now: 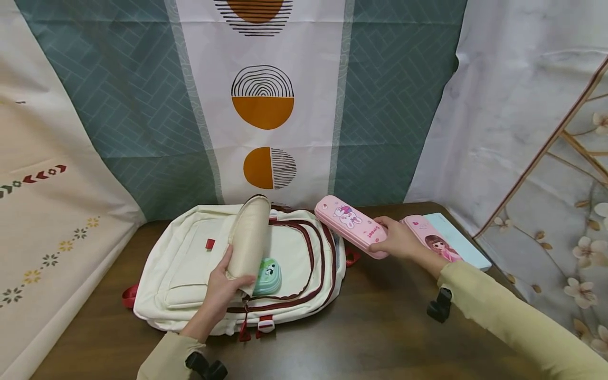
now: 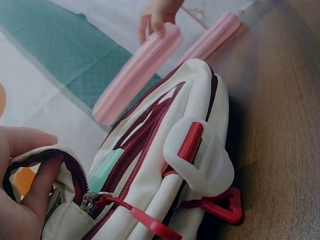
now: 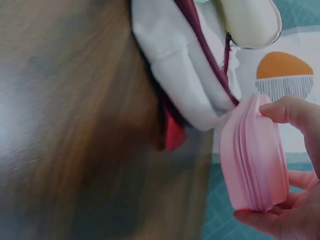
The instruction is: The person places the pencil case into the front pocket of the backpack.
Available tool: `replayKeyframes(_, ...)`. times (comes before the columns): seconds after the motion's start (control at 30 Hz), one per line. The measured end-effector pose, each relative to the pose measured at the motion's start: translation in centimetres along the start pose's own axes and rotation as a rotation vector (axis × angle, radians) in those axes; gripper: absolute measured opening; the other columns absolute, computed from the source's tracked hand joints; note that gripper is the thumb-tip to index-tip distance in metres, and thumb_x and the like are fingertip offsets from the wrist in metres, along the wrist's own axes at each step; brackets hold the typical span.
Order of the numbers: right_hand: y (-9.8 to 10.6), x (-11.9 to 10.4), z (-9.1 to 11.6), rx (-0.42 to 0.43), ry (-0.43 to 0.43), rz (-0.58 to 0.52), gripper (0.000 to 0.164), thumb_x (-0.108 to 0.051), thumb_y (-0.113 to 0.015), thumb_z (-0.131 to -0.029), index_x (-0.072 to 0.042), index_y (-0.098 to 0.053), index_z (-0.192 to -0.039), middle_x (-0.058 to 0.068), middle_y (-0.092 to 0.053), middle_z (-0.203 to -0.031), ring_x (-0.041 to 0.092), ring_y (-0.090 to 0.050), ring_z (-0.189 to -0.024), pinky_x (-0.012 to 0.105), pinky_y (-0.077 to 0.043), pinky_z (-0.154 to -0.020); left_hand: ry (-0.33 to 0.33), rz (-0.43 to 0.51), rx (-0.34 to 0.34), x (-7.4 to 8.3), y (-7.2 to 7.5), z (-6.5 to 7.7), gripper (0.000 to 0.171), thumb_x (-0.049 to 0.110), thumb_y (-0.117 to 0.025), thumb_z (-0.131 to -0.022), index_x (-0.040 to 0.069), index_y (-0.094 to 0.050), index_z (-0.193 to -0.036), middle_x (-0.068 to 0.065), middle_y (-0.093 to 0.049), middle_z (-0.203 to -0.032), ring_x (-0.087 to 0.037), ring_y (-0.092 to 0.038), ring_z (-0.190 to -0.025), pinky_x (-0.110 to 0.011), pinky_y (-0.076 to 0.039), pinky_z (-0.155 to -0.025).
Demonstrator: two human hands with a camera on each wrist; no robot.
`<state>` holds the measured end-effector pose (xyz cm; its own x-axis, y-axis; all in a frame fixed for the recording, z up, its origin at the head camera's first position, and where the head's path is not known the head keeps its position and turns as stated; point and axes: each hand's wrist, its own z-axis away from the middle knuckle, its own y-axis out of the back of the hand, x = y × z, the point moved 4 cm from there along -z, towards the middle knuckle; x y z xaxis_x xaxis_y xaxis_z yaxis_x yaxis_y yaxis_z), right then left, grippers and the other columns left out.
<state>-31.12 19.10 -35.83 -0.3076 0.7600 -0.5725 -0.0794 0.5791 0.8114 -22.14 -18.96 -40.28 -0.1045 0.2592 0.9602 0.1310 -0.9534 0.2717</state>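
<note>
A cream backpack (image 1: 182,269) with dark red zips lies on the table. My left hand (image 1: 222,287) grips its unzipped front flap (image 1: 252,232) and holds it folded back; in the left wrist view the thumb and fingers pinch the zip edge. In the opened pocket sits a mint-green case (image 1: 268,277) with a panda picture. My right hand (image 1: 396,238) holds a pink pencil case (image 1: 349,220) with a bunny and the word "Sweet", raised by the backpack's right side. Its zip side faces the right wrist view, thumb on one face and fingers on the other.
On the right of the brown table (image 1: 361,332), a second pink pencil case (image 1: 429,237) with a girl picture lies by a pale blue flat item (image 1: 463,245). Patterned curtains (image 1: 304,105) hang behind. A red strap end (image 1: 351,257) pokes out beside the backpack.
</note>
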Motion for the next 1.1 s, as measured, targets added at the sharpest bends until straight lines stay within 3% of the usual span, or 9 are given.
replayKeyframes(0.2,-0.8,-2.4,-1.0,-0.084,0.070,-0.004,0.073,-0.030,-0.076,-0.064,-0.001,-0.047,-0.125,0.014,-0.056,-0.111,0.023,-0.050,-0.090,0.038,-0.041,-0.079,-0.016,-0.003,-0.002,0.2,0.1,-0.1,0.098,0.007,-0.071,-0.072,0.019,-0.008,-0.147,-0.013,-0.008,-0.151,-0.029,-0.022,-0.127,-0.045,-0.025,-0.100)
replayKeyframes(0.5,-3.6,-5.0,-3.6,-0.268,0.194,0.016,0.069,-0.026,-0.078,-0.062,-0.002,-0.052,-0.122,0.008,-0.058,-0.110,0.018,-0.049,-0.090,0.032,-0.040,-0.080,-0.021,0.018,-0.018,0.5,0.4,-0.1,0.101,0.006,-0.071,-0.072,0.020,-0.005,-0.147,-0.014,-0.007,-0.151,-0.030,-0.021,-0.127,-0.045,-0.025,-0.101)
replayKeyframes(0.73,-6.0,-6.7,-5.8,-0.410,0.219,0.004,0.067,-0.019,-0.077,-0.063,-0.003,-0.053,-0.124,0.005,-0.057,-0.110,0.015,-0.047,-0.090,0.028,-0.039,-0.081,-0.023,0.031,-0.033,0.5,0.6,0.0,0.099,0.006,-0.071,-0.073,0.021,-0.006,-0.147,-0.014,-0.008,-0.150,-0.030,-0.022,-0.126,-0.046,-0.026,-0.100)
replayKeyframes(0.87,-7.3,-7.2,-7.1,-0.455,0.242,-0.050,0.069,-0.011,-0.076,-0.064,-0.003,-0.050,-0.128,0.008,-0.054,-0.119,0.016,-0.044,-0.097,0.031,-0.035,-0.089,-0.017,0.058,-0.052,0.3,0.5,0.0,0.098,0.005,-0.070,-0.074,0.021,-0.006,-0.147,-0.011,-0.006,-0.151,-0.029,-0.020,-0.127,-0.046,-0.026,-0.100)
replayKeyframes(1.1,-8.8,-7.4,-8.6,-0.522,0.206,-0.134,0.072,-0.002,-0.073,-0.064,-0.005,-0.048,-0.131,0.008,-0.049,-0.124,0.017,-0.040,-0.105,0.035,-0.030,-0.096,-0.023,0.078,-0.070,0.1,0.7,-0.1,0.098,0.005,-0.070,-0.074,0.022,-0.006,-0.147,-0.005,-0.002,-0.152,-0.028,-0.017,-0.130,-0.046,-0.024,-0.101)
